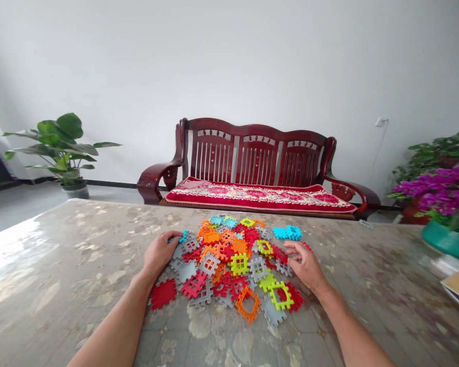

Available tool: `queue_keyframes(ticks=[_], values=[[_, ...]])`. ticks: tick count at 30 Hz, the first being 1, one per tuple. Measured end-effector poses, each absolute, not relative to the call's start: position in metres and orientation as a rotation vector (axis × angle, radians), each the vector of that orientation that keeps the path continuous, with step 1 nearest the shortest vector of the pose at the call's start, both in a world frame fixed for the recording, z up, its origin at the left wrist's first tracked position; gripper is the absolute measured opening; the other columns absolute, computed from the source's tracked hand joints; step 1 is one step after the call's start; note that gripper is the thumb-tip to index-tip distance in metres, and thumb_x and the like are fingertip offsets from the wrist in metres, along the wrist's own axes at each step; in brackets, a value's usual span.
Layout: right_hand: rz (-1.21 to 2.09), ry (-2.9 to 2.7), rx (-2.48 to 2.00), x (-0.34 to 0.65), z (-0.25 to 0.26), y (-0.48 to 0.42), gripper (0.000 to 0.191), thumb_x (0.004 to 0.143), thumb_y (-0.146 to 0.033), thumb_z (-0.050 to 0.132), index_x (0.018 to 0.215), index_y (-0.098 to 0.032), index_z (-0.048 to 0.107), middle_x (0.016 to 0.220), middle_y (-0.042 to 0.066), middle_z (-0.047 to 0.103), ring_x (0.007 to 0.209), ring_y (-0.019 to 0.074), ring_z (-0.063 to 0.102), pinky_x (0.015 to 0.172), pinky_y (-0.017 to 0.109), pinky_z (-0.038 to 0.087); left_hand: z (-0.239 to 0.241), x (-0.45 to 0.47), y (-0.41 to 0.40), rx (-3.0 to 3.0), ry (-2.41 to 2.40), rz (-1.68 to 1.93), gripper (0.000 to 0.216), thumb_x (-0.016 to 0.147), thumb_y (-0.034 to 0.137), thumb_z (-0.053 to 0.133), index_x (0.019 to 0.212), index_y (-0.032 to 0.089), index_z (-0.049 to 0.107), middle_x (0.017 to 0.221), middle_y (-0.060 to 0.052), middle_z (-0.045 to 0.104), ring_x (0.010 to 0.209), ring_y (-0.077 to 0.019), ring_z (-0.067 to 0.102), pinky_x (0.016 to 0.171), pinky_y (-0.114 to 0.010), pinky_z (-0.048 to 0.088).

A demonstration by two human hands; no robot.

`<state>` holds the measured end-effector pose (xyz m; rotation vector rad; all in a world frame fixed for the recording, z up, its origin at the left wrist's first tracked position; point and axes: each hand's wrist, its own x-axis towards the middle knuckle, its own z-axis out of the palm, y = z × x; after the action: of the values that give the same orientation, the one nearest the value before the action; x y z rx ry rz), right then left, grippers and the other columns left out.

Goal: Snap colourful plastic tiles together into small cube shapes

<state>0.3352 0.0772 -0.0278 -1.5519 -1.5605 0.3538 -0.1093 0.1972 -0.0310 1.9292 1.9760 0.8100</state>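
- A pile of notched plastic tiles [233,260] in red, orange, grey, lime and blue lies on the middle of the table [61,285], between the two hands.
- The left hand [160,252] rests palm down on the pile's left edge, fingers curled over grey tiles, fingertips just beside a small blue tile [182,236]. I cannot tell whether it grips any piece.
- The right hand [306,262] lies on the pile's right edge, palm down, fingers spread and loose, holding nothing.
- A flat red tile [162,294] sits at the near left corner of the pile, just near of the left wrist.
- An orange frame tile [248,304] marks the near edge, between the forearms.
- Two joined blue tiles [288,233] lie slightly apart at the far right, beyond the right hand's fingertips.
- Past the table's far edge stands a dark wooden bench [252,168] with a red cushion [260,196].
- A leafy plant [61,148] stands far left; purple flowers [443,191] in a green pot [447,242] are at the right.
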Motion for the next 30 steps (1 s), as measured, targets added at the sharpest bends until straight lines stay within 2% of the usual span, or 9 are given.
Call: queue_keyframes(ticks=[3,5,8,10,21,30], values=[[0.329,-1.625,-1.629,0.335,-0.03,0.078,0.048,0.071,-0.029,0.057,0.118,-0.021,0.062,0.12,0.01,0.066,0.101,0.0229,0.064,0.076,0.034,0.054,-0.03,-0.109,0.197,1.928,1.977,0.812,0.03,0.086,0.033,0.048,0.104,0.027,0.072,0.111,-0.001,0.073,0.102,-0.0204,0.066,0.087,-0.027,0.048],[0.292,-1.675,-1.672,0.335,-0.031,0.078,0.055,0.071,-0.034,0.063,0.124,-0.021,0.06,0.124,0.01,0.065,0.106,0.0249,0.063,0.086,0.039,0.052,-0.03,-0.109,0.196,1.932,1.97,0.815,0.03,0.086,0.033,0.048,0.103,0.027,0.072,0.111,-0.001,0.074,0.102,-0.0205,0.066,0.087,-0.027,0.048],[0.242,-1.713,-1.697,0.335,-0.034,0.079,0.057,0.072,-0.036,0.066,0.127,-0.02,0.059,0.126,0.011,0.065,0.114,0.0262,0.06,0.1,0.044,0.046,-0.029,-0.109,0.197,1.929,1.971,0.813,0.031,0.086,0.033,0.047,0.104,0.027,0.072,0.111,-0.001,0.073,0.103,-0.0207,0.066,0.088,-0.028,0.048],[0.216,-1.72,-1.705,0.334,-0.035,0.08,0.056,0.074,-0.036,0.065,0.127,-0.02,0.059,0.127,0.011,0.065,0.117,0.0258,0.06,0.103,0.044,0.044,-0.03,-0.109,0.197,1.928,1.972,0.811,0.031,0.086,0.033,0.047,0.103,0.027,0.072,0.11,-0.001,0.073,0.102,-0.0207,0.066,0.088,-0.028,0.048],[-0.152,-1.444,-1.848,0.368,-0.027,0.077,0.054,0.078,-0.044,0.058,0.126,-0.018,0.057,0.114,0.012,0.069,0.102,0.0257,0.064,0.094,0.042,0.049,-0.03,-0.11,0.197,1.923,1.968,0.779,0.033,0.086,0.037,0.046,0.104,0.027,0.072,0.112,-0.002,0.073,0.105,-0.0225,0.066,0.09,-0.031,0.048],[-0.122,-1.351,-1.918,0.399,-0.04,0.078,0.056,0.078,-0.034,0.053,0.131,-0.018,0.053,0.119,0.012,0.068,0.099,0.0233,0.066,0.092,0.039,0.05,-0.03,-0.11,0.198,1.936,1.972,0.791,0.032,0.086,0.035,0.046,0.103,0.027,0.072,0.113,-0.001,0.073,0.104,-0.0212,0.066,0.091,-0.029,0.048]])
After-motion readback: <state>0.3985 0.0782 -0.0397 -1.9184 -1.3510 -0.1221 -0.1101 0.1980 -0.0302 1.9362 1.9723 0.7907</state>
